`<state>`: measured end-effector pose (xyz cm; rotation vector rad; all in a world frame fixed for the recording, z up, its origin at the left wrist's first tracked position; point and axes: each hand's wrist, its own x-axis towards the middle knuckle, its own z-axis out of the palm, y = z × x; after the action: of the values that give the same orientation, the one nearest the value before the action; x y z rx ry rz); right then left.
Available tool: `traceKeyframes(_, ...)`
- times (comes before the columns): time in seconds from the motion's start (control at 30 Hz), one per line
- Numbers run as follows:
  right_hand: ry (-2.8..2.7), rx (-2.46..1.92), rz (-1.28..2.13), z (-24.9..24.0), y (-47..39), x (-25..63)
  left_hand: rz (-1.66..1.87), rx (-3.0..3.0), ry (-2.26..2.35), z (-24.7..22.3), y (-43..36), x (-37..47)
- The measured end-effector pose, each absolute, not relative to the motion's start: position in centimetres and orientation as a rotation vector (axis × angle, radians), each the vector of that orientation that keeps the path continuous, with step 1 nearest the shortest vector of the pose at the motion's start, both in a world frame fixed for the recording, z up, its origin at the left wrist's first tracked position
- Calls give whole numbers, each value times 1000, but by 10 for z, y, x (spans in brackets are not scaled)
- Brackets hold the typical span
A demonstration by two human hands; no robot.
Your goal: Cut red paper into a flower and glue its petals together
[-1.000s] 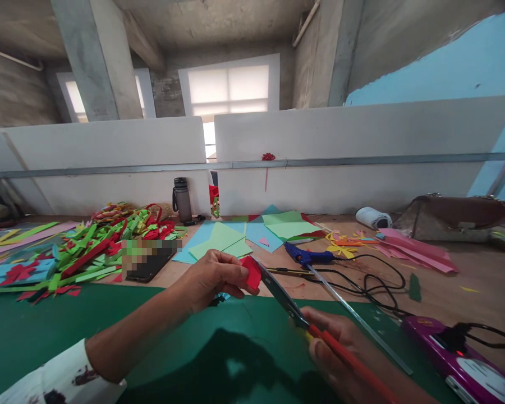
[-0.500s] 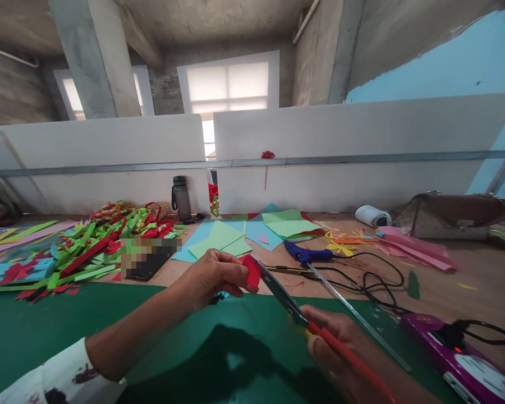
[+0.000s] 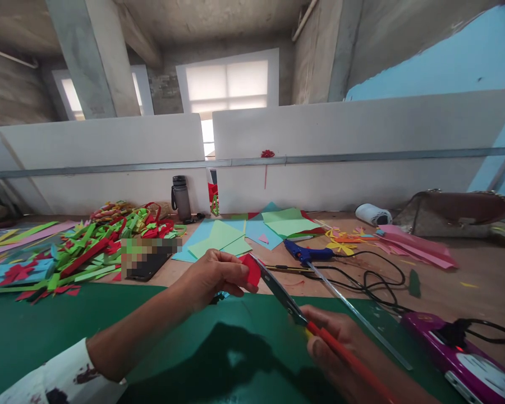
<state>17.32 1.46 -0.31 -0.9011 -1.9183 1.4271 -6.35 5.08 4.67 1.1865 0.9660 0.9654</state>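
Note:
Between its thumb and fingers, my left hand (image 3: pixel 219 278) pinches a small piece of red paper (image 3: pixel 253 271) above the green mat (image 3: pixel 151 342). My right hand (image 3: pixel 340 342) is closed round the red handles of the scissors (image 3: pixel 284 296). The scissor blades point up and left, with their tips at the right edge of the red paper. Whether the blades touch or overlap the paper is hard to tell. Sheets of light green and blue paper (image 3: pixel 221 238) lie behind my left hand.
A blue glue gun (image 3: pixel 311 253) with its black cord and a purple power strip (image 3: pixel 454 348) are on the right. Green and red paper strips (image 3: pixel 105 247), a phone (image 3: pixel 151 268) and a bottle (image 3: pixel 181 199) stand or lie to the left.

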Motion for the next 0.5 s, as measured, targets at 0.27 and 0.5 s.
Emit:
traceKeyframes(0.27, -1912, -916, 1385, 11, 10, 167, 959, 1151, 957, 49, 49, -62)
traceKeyframes(0.5, -1718, -1078, 1367, 23, -12, 166, 997, 1111, 953, 49, 49, -59)
